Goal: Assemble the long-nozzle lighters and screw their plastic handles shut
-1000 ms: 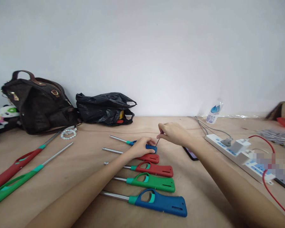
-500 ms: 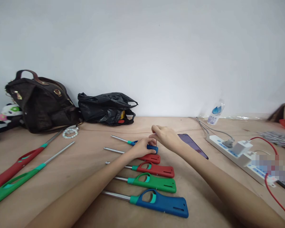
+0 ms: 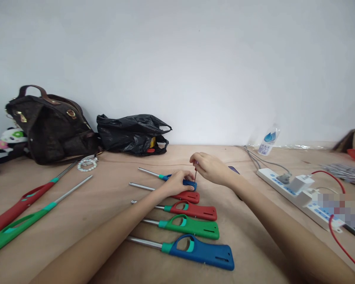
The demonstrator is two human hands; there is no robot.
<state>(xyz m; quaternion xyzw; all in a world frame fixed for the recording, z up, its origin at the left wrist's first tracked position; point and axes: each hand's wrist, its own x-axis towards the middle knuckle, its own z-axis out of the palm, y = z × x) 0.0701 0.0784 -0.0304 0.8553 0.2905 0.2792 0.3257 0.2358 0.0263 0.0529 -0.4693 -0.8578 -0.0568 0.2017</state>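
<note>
Several long-nosed lighters lie in a row on the wooden table [image 3: 115, 221]. My left hand [image 3: 177, 183] rests curled over the handle of the farthest blue lighter [image 3: 188, 182], holding it down. My right hand [image 3: 210, 168] pinches a thin screwdriver [image 3: 195, 174] upright, its tip on the end of that blue handle. In front of it lie a red lighter [image 3: 187, 196], another red lighter [image 3: 195, 210], a green lighter [image 3: 192, 227] and a nearer blue lighter [image 3: 201, 251].
Two longer lighters, red [image 3: 23, 201] and green [image 3: 20, 225], lie at the left. A brown bag [image 3: 50, 126], a black plastic bag [image 3: 133, 134] and a bead bracelet [image 3: 86, 164] stand by the wall. A power strip [image 3: 298, 191] with red wire, a bottle [image 3: 268, 142] and a partly hidden phone [image 3: 234, 169] are at the right.
My right hand has shifted left and tipped the screwdriver from slanted to upright over the blue handle. Its arm now covers most of the phone. My left hand has stayed put.
</note>
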